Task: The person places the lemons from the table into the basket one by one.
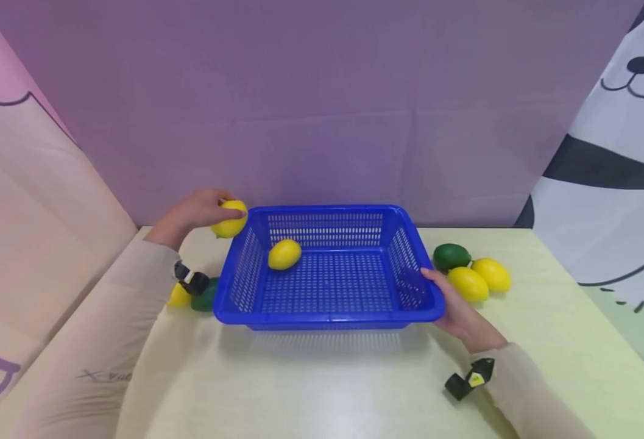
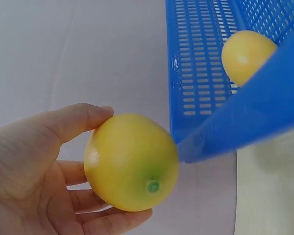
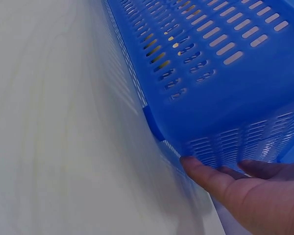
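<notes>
My left hand (image 1: 203, 210) holds a yellow lemon (image 1: 230, 221) beside the left rim of a blue plastic basket (image 1: 327, 317). In the left wrist view, thumb and fingers curl round this lemon (image 2: 132, 161), its green stem end showing. Another lemon (image 1: 285, 254) lies inside the basket, toward its left end. My right hand (image 1: 456, 311) grips the basket's right side near the front corner, thumb over the rim. The right wrist view has its fingers (image 3: 210, 178) against the slotted outer wall; part of that hand is out of frame.
On the pale table (image 1: 322, 390), two yellow lemons (image 1: 468, 285) and a dark green fruit (image 1: 451, 256) lie right of the basket. Left of it, another green fruit (image 1: 205, 299) and a yellow one (image 1: 179, 296) are partly hidden by the left arm. A purple cloth (image 1: 322, 122) hangs behind.
</notes>
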A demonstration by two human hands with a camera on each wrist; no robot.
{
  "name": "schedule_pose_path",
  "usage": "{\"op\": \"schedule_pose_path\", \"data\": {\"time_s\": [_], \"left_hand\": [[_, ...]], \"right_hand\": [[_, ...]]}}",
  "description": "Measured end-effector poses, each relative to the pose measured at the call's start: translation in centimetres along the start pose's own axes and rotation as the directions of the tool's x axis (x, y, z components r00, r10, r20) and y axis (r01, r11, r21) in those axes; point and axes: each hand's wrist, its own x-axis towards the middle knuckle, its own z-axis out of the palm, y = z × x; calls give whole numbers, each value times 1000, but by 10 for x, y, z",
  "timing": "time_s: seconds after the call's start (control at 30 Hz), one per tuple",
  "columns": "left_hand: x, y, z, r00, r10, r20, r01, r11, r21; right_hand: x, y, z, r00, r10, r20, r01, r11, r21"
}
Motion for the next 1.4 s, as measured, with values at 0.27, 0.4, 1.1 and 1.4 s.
{"op": "schedule_pose_path", "data": {"time_s": [0.27,0.4,1.1,1.4], "left_hand": [[3,7,3,1000,18,-13,-18,1000,12],[8,10,8,999,31,-22,-31,1000,-1],[17,25,29,997,76,-23,-77,996,-50],[22,34,37,992,124,-23,-125,991,-54]], "right_hand": [[-3,1,-1,999,-20,26,19,999,27],[-5,2,-2,999,-28,29,27,999,31],[-2,2,-1,1000,-17,0,17,999,-31],[0,1,-1,999,-26,19,26,1000,-14]]}}
